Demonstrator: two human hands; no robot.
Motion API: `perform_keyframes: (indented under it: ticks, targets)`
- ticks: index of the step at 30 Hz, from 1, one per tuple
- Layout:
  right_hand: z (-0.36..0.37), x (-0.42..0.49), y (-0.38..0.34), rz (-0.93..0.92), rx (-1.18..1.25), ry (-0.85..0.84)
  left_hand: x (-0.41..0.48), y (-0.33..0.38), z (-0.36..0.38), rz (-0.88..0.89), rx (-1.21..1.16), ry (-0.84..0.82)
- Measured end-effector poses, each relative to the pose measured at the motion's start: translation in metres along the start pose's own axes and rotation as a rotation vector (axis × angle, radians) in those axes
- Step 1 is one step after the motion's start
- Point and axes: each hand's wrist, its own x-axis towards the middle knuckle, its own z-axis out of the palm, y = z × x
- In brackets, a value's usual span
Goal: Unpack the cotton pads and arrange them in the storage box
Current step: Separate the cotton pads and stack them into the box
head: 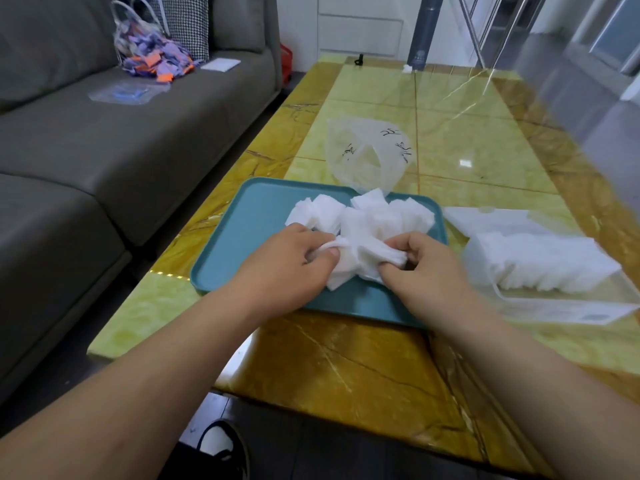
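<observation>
A heap of white square cotton pads (pixel 363 216) lies on a teal tray (pixel 256 216) on the table. My left hand (pixel 291 261) pinches pads at the heap's near left side. My right hand (pixel 426 268) grips a small bundle of pads at the near right. An empty clear plastic bag (pixel 367 157) with black print stands just behind the tray. To the right of the tray sits a clear storage box (pixel 588 306) holding a row of stacked cotton pads (pixel 540 265), with its clear lid (pixel 491 220) lying behind it.
The yellow-green marble table (pixel 467 140) stretches away, with a dark flask (pixel 424 32) at its far end. A grey sofa (pixel 86 150) runs along the left, carrying a bag of purple and orange packets (pixel 152 53). A black shoe (pixel 225 448) shows below the table's near edge.
</observation>
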Motion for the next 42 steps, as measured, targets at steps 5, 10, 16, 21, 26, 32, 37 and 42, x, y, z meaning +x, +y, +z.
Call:
perform_keyframes:
  ticks: [5,10,16,21,26,32,37,42]
  targets:
    - [-0.004,-0.004,-0.008,0.006,0.017,0.018,0.001,-0.002,-0.007,-0.006,0.157,0.289]
    - [-0.015,-0.008,-0.017,0.003,0.126,0.119,-0.007,0.02,-0.015,0.146,-0.061,0.4]
    - [-0.03,-0.007,-0.017,0.036,0.344,0.088,-0.014,0.049,-0.001,0.167,-0.398,0.063]
    - [-0.039,-0.007,-0.01,0.034,0.419,-0.148,-0.003,0.05,0.01,0.127,-0.506,0.08]
    - [-0.045,-0.01,-0.005,0.054,0.495,-0.192,0.001,0.05,0.015,0.074,-0.5,0.106]
    - [-0.046,-0.009,0.001,0.063,0.505,-0.189,0.003,0.049,0.015,0.096,-0.468,0.052]
    - [-0.048,-0.012,0.002,0.02,0.46,-0.224,0.001,0.049,0.017,0.102,-0.397,0.059]
    - [-0.053,-0.016,0.003,0.007,0.449,-0.307,0.001,0.048,0.024,0.077,-0.329,0.149]
